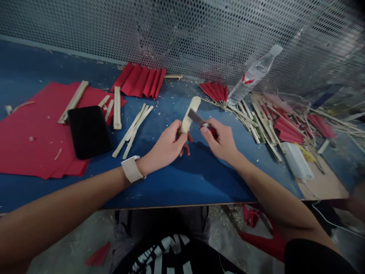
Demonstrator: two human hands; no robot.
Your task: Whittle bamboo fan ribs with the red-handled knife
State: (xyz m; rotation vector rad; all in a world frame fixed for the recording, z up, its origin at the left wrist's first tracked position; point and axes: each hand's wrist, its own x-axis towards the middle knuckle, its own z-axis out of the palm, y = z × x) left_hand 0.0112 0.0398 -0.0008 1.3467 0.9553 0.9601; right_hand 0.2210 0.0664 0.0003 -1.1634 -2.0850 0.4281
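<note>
My left hand (pixel 175 139) is closed around the lower end of a pale, flat strip of bamboo or wood (pixel 194 104), whose rounded top tilts up and away from me. In my right hand (pixel 219 139) is a knife with a short, broad blade (pixel 195 116) and a handle partly red, mostly covered by my fingers. The blade lies against or just over the strip's right edge; I cannot tell whether it touches. Left of my hands, several thin pale sticks (pixel 133 129) lie crossed on the blue table (pixel 171 182).
Red paper sheets (pixel 37 133) and a black tablet or phone (pixel 89 131) lie at left. Pleated red paper (pixel 141 80) sits near the mesh screen (pixel 114 30). Rightward are a small red fan (pixel 215 91), a water bottle (pixel 255 74), many sticks (pixel 266 125) and a white pack (pixel 298 160).
</note>
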